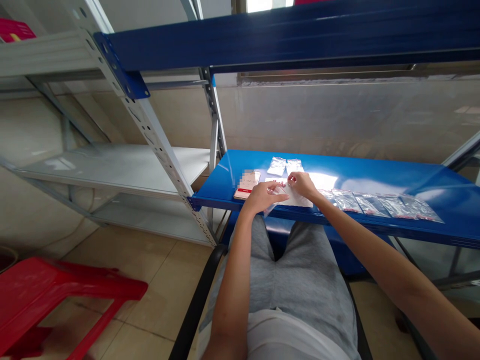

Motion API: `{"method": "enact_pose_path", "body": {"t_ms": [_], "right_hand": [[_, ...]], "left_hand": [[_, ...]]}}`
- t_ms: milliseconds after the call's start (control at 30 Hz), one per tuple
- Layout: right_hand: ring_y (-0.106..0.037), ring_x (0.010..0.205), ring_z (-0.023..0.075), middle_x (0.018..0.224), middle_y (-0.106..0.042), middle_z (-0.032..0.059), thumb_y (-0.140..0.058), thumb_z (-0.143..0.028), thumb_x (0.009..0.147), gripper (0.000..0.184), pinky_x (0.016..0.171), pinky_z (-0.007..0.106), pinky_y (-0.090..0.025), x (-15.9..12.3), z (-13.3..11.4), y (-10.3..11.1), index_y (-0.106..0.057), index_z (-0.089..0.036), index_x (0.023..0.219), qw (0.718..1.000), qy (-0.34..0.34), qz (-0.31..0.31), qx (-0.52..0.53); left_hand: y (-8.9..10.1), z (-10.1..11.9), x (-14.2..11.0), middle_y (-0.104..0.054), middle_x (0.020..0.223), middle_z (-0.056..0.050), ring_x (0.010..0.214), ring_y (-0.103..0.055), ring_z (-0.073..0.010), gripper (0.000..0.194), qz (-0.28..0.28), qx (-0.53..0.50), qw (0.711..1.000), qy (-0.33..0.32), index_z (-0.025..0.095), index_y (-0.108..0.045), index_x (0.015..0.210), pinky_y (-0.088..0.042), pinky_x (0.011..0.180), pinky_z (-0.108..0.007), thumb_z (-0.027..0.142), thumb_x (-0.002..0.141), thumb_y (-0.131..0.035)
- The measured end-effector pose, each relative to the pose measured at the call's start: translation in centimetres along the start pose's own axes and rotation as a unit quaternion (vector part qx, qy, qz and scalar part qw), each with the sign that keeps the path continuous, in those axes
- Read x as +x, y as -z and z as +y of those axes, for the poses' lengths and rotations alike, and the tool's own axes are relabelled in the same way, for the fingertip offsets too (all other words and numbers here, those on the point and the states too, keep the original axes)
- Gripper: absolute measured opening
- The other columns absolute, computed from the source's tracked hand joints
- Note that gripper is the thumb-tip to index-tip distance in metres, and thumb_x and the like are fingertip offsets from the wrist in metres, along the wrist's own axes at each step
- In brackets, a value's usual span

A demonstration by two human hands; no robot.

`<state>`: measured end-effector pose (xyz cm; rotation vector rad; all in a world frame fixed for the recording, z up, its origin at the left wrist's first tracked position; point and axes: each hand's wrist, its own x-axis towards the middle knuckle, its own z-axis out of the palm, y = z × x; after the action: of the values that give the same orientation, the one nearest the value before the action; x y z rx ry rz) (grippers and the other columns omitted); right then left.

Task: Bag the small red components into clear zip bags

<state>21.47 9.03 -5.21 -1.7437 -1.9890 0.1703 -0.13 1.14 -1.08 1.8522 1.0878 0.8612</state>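
Note:
My left hand (262,197) is at the front edge of the blue shelf, its thumb and fingers closed on a small clear plastic bag (268,208) that hangs below them. Close by on the right, my right hand (303,184) has its fingertips pinched together; what they hold, if anything, is too small to make out. Between and under the hands lies a white sheet of paper (301,200). Small red pieces (282,184) show on it near the fingertips. Behind the hands are two clear bags, a left one (276,166) and a right one (294,165).
Several clear bags (347,202) with small red contents lie in a row along the right of the blue shelf (375,172). A flat pinkish object (247,185) lies left. An upper blue beam (300,37) crosses overhead. A red stool (56,285) stands lower left.

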Motion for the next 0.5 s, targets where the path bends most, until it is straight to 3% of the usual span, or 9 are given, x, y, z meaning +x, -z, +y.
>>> {"method": "enact_pose_path", "body": {"t_ms": [233, 500], "right_hand": [[-0.058, 0.066, 0.0186, 0.07, -0.07, 0.0059, -0.063, -0.038, 0.086, 0.026, 0.064, 0.03, -0.039, -2.6, -0.2, 2.3, -0.077, -0.016, 0.087, 0.991, 0.01, 0.045, 0.122], [-0.053, 0.062, 0.0168, 0.068, -0.065, 0.0055, -0.066, -0.061, 0.08, 0.046, 0.057, 0.029, -0.038, -5.3, 1.3, 5.3, -0.072, -0.016, 0.082, 0.963, -0.037, 0.051, 0.261]], "left_hand": [[0.1, 0.7, -0.2, -0.074, 0.117, -0.009, 0.102, -0.068, -0.0267, 0.061, 0.005, 0.032, 0.999, 0.007, 0.018, -0.074, 0.122, -0.056, 0.085, -0.034, 0.054, 0.074, -0.081], [0.1, 1.1, -0.3, -0.073, 0.121, -0.009, 0.102, -0.068, -0.0261, 0.061, -0.005, 0.035, 0.999, 0.003, 0.018, -0.073, 0.122, -0.053, 0.085, -0.032, 0.055, 0.074, -0.081]]}}
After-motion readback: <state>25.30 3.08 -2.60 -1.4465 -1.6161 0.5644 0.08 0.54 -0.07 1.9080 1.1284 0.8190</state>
